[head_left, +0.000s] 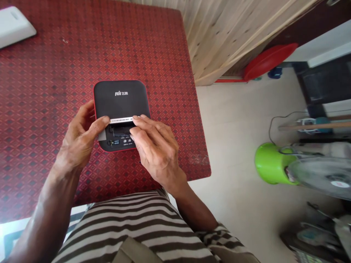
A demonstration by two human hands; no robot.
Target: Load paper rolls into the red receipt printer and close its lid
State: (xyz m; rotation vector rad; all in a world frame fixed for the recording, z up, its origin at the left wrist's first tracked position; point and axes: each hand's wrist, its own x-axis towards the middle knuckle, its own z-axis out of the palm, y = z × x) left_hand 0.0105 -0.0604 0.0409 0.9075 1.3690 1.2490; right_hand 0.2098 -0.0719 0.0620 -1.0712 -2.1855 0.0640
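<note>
One black FEIE-branded device [120, 105] is over the red tabletop [170, 54] near its front edge, clamped by the left hand [78, 137], ideally steadily; the right hand [158, 148], pinch unclear, should work the recess [120, 130] gently.

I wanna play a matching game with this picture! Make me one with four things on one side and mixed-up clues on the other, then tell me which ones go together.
Things:
1. device
2. bucket
3. white object
4. left hand

Clues:
A. at the device's left side, thumb on top
B. bright green
C. black with a red edge
D. on the table, in the picture's upper left corner

Right pairs: 1-C, 2-B, 3-D, 4-A
</note>
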